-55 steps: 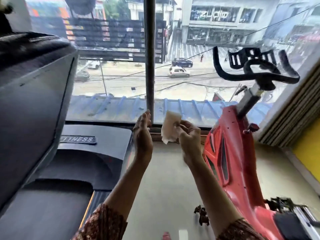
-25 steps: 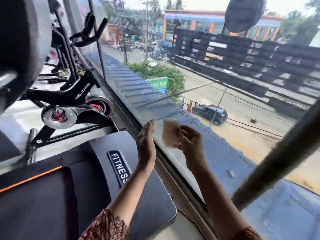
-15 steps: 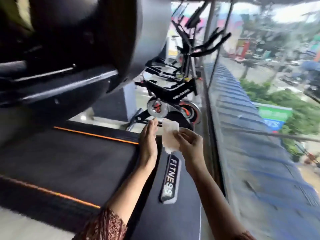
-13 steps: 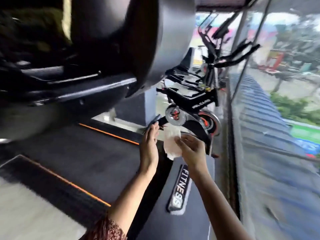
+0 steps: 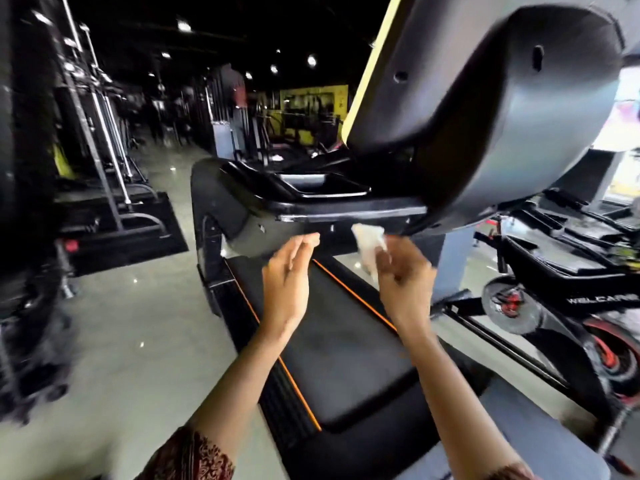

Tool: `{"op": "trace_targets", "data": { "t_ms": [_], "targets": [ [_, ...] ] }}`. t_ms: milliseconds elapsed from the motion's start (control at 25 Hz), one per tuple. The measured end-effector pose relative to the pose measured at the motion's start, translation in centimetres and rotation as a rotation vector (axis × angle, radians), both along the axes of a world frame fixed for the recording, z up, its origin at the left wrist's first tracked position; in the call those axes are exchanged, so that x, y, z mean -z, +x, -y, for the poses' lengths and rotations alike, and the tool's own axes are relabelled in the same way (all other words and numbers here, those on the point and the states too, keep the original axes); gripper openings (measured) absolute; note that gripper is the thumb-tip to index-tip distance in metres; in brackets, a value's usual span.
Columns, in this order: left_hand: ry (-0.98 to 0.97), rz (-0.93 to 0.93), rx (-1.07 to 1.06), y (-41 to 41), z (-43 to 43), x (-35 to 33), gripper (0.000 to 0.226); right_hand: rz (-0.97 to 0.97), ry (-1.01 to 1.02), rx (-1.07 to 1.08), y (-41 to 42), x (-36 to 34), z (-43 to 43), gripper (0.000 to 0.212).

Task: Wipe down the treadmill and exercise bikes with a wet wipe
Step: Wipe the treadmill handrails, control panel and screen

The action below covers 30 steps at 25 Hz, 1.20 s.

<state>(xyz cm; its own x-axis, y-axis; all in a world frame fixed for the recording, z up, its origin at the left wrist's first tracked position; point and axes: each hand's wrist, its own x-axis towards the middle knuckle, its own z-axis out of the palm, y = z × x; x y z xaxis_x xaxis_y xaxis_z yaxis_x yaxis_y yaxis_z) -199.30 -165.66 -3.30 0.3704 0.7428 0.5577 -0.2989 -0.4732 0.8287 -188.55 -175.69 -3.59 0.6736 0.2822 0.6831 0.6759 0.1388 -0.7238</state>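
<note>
A black treadmill fills the middle of the head view, its belt [image 5: 332, 344] edged with orange lines and its big console [image 5: 485, 98] overhead at the upper right. My right hand [image 5: 405, 282] pinches a crumpled white wet wipe [image 5: 369, 240] just below the console's lower edge. My left hand [image 5: 287, 282] hovers beside it with straight fingers, holding nothing. Both hands are in the air above the belt, apart from the machine. A black exercise bike [image 5: 561, 299] with a red-trimmed flywheel stands to the right of the treadmill.
Weight racks and cable machines [image 5: 97, 140] line the dark left side on black mats. Glossy grey floor [image 5: 138, 341] runs between them and the treadmill. More machines stand in the back by a yellow wall [image 5: 311, 98].
My view has swung left from the window and red bike, past the black bike, to the treadmill's console and belt. Both hands kept their pose, the right still pinching the wipe.
</note>
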Motion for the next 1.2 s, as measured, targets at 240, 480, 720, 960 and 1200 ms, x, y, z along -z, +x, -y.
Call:
{"op": "trace_targets", "data": {
  "t_ms": [240, 480, 720, 960, 1200],
  "targets": [
    [0.523, -0.150, -0.254, 0.4, -6.7, -2.5, 0.041, 0.400, -0.251, 0.235, 4.1, -3.5, -7.2, 0.041],
    [0.783, -0.237, -0.342, 2.6, -10.5, -1.6, 0.043, 0.453, -0.176, -0.047, 1.7, -1.9, -9.6, 0.036],
    [0.931, -0.295, -0.476, 4.8, -9.8, -2.0, 0.045, 0.248, -0.123, 0.241, 6.5, -3.6, -7.5, 0.024],
    [0.869, -0.265, -0.542, 5.7, -9.3, -1.8, 0.041, 0.255, -0.080, 0.345, 9.2, -4.3, -6.3, 0.025],
    [0.830, -0.230, -0.581, 6.3, -8.9, -1.6, 0.039, 0.253, -0.478, 0.180, 10.0, -6.8, -7.8, 0.032]
  ]
}}
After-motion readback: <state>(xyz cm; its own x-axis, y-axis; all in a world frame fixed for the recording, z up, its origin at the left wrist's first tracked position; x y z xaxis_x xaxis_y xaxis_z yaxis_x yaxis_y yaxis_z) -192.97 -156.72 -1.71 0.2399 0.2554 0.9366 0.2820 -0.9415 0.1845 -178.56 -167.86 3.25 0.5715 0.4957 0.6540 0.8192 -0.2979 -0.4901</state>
